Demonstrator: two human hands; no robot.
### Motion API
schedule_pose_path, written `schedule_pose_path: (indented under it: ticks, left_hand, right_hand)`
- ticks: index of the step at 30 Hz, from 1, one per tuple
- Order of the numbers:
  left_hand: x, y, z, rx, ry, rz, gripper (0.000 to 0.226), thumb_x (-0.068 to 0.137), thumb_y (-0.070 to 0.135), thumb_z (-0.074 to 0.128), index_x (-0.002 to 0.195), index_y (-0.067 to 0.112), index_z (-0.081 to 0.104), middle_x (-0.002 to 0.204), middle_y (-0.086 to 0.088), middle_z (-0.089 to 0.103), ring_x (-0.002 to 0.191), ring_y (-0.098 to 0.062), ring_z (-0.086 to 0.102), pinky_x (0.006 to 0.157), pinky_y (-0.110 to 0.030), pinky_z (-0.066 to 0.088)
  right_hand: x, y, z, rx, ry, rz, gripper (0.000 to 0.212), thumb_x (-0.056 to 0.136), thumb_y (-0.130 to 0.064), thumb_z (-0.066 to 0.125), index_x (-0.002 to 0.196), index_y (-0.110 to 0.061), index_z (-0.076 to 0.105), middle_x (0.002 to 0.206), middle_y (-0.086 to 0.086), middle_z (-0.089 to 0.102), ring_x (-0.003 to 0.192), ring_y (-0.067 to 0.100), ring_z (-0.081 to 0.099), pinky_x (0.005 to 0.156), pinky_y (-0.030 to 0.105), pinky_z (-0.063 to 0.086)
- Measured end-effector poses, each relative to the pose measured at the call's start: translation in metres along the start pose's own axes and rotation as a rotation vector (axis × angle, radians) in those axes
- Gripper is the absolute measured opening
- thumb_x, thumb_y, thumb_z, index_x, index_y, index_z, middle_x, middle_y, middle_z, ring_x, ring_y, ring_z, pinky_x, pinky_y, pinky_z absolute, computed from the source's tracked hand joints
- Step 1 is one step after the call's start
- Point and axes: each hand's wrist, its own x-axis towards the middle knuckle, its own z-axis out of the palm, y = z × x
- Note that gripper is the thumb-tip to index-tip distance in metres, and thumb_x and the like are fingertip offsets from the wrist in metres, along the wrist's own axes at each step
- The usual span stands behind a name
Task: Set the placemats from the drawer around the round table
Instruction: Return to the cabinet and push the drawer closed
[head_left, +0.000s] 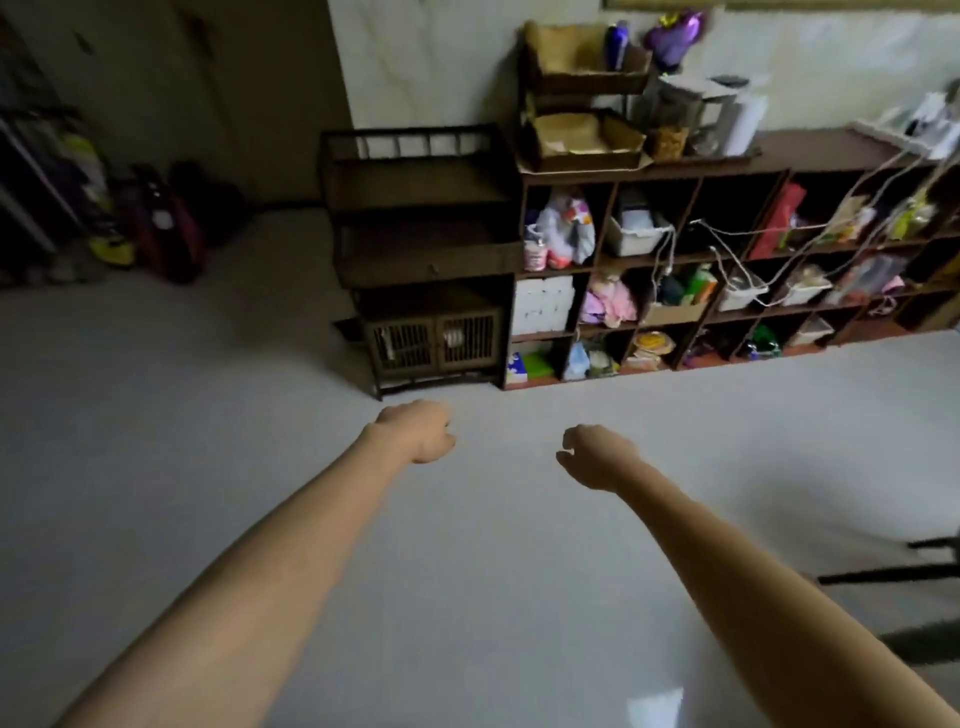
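Observation:
Both my arms reach forward over a pale floor. My left hand (418, 431) is curled into a loose fist and holds nothing. My right hand (597, 454) is also curled, fingers bent down, with nothing in it. Ahead of the hands stands a dark wooden cabinet (423, 249) with a railed top, a shut drawer (431, 267) with a small knob across its middle, and slatted doors at the bottom. No placemats and no round table are in view.
To the cabinet's right a long dark cubby shelf (727, 265) holds bags, boxes, bins and cables; baskets (582, 135) and jars stand on top. Bags and shoes (150, 223) lie at the far left wall. Dark chair legs (914, 566) show at the right edge.

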Motion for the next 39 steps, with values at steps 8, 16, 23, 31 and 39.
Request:
schedule_pose_path:
  ticks: [8,16,23,31,39]
  left_hand:
    - [0.051,-0.167,-0.016,-0.232,0.014,-0.223,0.047,0.097,0.04,0.042,0.139,0.018,0.047,0.142,-0.004,0.047,0.123,-0.027,0.051,0.097,-0.035,0.042]
    - [0.192,-0.236,-0.075,-0.674,0.1,-0.285,0.042,0.098,0.033,0.049,0.131,0.007,0.053,0.131,-0.013,0.055,0.115,-0.025,0.054,0.09,-0.031,0.042]
    - [0.309,-0.271,-0.124,-1.437,0.086,-0.518,0.076,0.097,0.042,0.051,0.155,0.014,0.01,0.157,-0.007,0.026,0.137,-0.026,0.04,0.103,-0.038,0.043]
    - [0.439,-0.306,-0.146,-1.861,0.013,-0.634,0.05,0.097,0.035,0.053,0.141,0.016,0.038,0.141,-0.012,0.048,0.126,-0.031,0.05,0.093,-0.039,0.049]
    - [0.509,-0.335,-0.168,-2.065,-0.13,-0.899,0.049,0.1,0.027,0.048,0.145,0.013,0.033,0.149,-0.015,0.035,0.133,-0.038,0.04,0.106,-0.054,0.039]
  right_hand:
    - [0.138,-0.136,-0.021,0.153,-0.02,-0.052,0.033,0.096,-0.026,0.044,0.114,-0.005,0.062,0.118,0.015,0.063,0.104,0.031,0.06,0.081,0.033,0.047]
    - [0.312,-0.189,-0.052,0.811,-0.061,0.189,0.022,0.096,-0.022,0.047,0.098,-0.004,0.059,0.089,0.012,0.057,0.069,0.021,0.054,0.063,0.032,0.048]
    - [0.428,-0.202,-0.082,1.125,-0.089,0.438,0.034,0.1,-0.024,0.045,0.114,0.006,0.054,0.097,0.019,0.06,0.078,0.025,0.061,0.073,0.035,0.056]
    - [0.548,-0.234,-0.098,1.307,-0.059,0.556,0.036,0.099,-0.031,0.042,0.111,0.002,0.052,0.094,0.02,0.062,0.081,0.03,0.062,0.069,0.036,0.056]
    - [0.62,-0.256,-0.098,1.547,-0.081,0.767,0.036,0.1,-0.037,0.039,0.115,-0.005,0.045,0.099,0.025,0.061,0.083,0.037,0.066,0.075,0.042,0.057]
